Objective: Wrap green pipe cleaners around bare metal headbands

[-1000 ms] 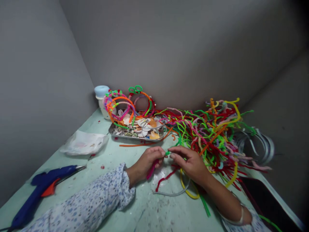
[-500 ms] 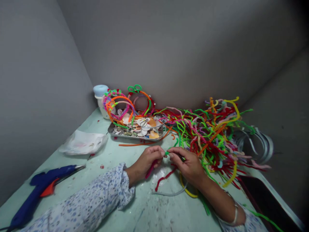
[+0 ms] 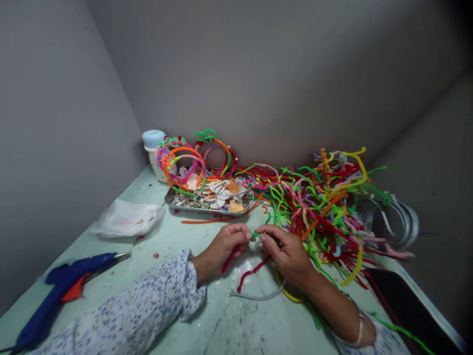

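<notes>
Stem, green, nearside of the shell tray: left hand and right hand both have fingertips clamped on it; uneven pull could slip it loose.

A bright green pipe cleaner shows as a short, fuzzy piece between the fingertips of the left hand and the right hand, pinched from both sides and bridging the narrow gap between them. It lies roughly level there; the fingers cover the rest. A magenta pipe cleaner sits in the left hand, its fuzzy end sticking out below the curled fingers and slanting down toward the wrist. Whether the two pieces join inside the left hand cannot be seen.
</notes>
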The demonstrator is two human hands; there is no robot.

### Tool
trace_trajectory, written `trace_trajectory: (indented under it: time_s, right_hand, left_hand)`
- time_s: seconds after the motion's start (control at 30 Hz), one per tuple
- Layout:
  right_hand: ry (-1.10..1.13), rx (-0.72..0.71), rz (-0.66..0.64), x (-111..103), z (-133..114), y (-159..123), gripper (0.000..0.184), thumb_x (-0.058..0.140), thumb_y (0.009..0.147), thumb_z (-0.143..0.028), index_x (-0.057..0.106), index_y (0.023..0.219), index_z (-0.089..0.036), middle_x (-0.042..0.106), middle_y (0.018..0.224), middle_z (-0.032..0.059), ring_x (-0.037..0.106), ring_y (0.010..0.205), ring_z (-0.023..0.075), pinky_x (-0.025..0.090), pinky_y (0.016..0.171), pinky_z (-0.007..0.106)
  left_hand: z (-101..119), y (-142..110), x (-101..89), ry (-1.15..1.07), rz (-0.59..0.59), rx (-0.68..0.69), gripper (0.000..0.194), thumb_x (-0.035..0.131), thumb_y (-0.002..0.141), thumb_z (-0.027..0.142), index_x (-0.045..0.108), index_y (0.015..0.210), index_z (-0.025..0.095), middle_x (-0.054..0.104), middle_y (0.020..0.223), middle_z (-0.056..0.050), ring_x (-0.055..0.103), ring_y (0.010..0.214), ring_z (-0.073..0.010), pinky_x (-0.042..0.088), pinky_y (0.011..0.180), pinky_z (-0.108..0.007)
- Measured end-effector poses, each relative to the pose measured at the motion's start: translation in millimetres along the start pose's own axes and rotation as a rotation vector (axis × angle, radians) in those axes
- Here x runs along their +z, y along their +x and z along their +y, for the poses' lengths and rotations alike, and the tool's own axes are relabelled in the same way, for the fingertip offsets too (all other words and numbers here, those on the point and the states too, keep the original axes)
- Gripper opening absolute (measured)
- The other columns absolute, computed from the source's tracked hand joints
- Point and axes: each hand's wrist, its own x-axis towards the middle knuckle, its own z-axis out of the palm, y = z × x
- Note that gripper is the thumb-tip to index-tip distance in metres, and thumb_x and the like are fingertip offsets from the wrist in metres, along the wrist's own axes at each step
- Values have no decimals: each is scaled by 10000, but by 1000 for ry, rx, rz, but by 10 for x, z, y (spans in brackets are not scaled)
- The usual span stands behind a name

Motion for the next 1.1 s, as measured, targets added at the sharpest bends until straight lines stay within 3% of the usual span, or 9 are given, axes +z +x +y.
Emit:
trace_trajectory:
  time_s: [0.23, 0.43, 0.77, 1.1]
  right_hand:
    - [-20, -12, 3, 8, 5, -9, 224, 502, 924, -344, 660, 1034, -229, 703, 894, 37, 661, 714, 170, 522, 665, 272]
    - [16, 15, -14, 12, -15, -12, 229, 498, 920, -356, 666, 1004, -223, 689, 837, 29, 634, 681, 165, 508, 621, 256]
    - [277, 233, -103, 5, -65, 26, 268, 510, 897, -439, 634, 943, -206, 488, 551, -50, 469, 490, 120, 394, 477, 226]
    - [463, 383, -175, -32, -166, 83, 317, 565, 826, -470, 628, 900, -168, 446, 482, -81, 422, 410, 92, 360, 431, 218]
  left_hand:
    - [1, -6, 0, -8, -2, 15, 199, 645, 758, 293, 531, 675, 153, 392, 496, 67, 298, 417, -50, 202, 412, -205]
    - [7, -14, 13, -7, 17, -3, 225, 672, 737, 320, 535, 673, 153, 390, 490, 68, 295, 416, -50, 203, 412, -201]
    - [-4, -8, 0, 6, 4, 6, 194, 650, 747, 294, 536, 674, 155, 396, 485, 70, 302, 413, -51, 204, 411, -201]
    - [-15, -7, -5, 17, 1, 5, 198, 643, 767, 283, 526, 675, 152, 388, 488, 71, 291, 418, -48, 195, 419, -201]
